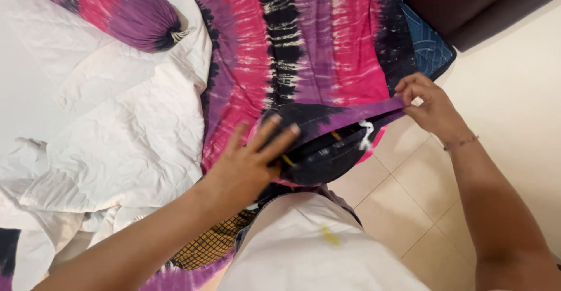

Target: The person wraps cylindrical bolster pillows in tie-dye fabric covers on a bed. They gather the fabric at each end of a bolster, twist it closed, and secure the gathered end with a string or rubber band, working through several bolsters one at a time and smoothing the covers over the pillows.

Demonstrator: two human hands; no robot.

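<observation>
Your left hand point(248, 165) lies flat, palm down, fingers point(279, 134) spread and extended, forearm reaching in from lower left. Your right hand point(431, 107) is pinched shut, thumb against fingertips, thin bracelet at wrist, forearm entering from lower right.

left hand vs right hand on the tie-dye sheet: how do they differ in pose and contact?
The left hand lies flat, fingers spread, pressing down on the tie-dye sheet near the dark corner; the right hand pinches the sheet's edge between fingertips.
The left hand sits over the bed; the right hand hangs past the bed edge, above the tiled floor.
The right wrist wears a thin bracelet; the left wrist is bare.
Both touch the same sheet.
</observation>
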